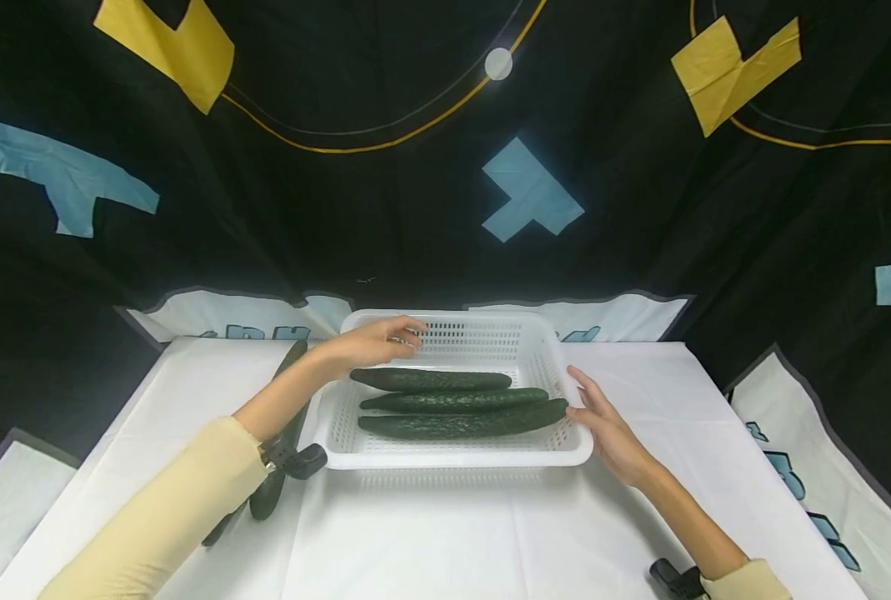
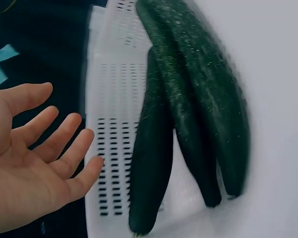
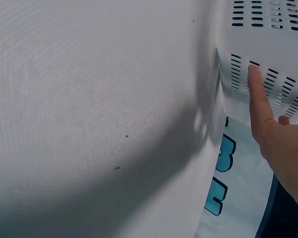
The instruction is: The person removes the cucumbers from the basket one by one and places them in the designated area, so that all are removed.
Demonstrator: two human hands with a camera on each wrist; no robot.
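Three dark green cucumbers lie side by side in a white plastic basket [image 1: 445,459]: a back one [image 1: 430,381], a middle one [image 1: 456,401] and a front one [image 1: 463,422]. Over the basket's back left part hovers my left hand [image 1: 373,342], its fingers loosely bent and nothing in them. The left wrist view shows that palm [image 2: 44,158] apart from the cucumbers. Against the basket's right end rests my right hand [image 1: 606,429], fingers extended along the rim. In the right wrist view a straight finger [image 3: 258,99] touches the slotted outer wall [image 3: 265,39].
More cucumbers [image 1: 267,496] lie on the white-covered table [image 1: 407,542] left of the basket, partly hidden beneath my left forearm. Behind the table hangs a black curtain [image 1: 385,225] with yellow and blue patches.
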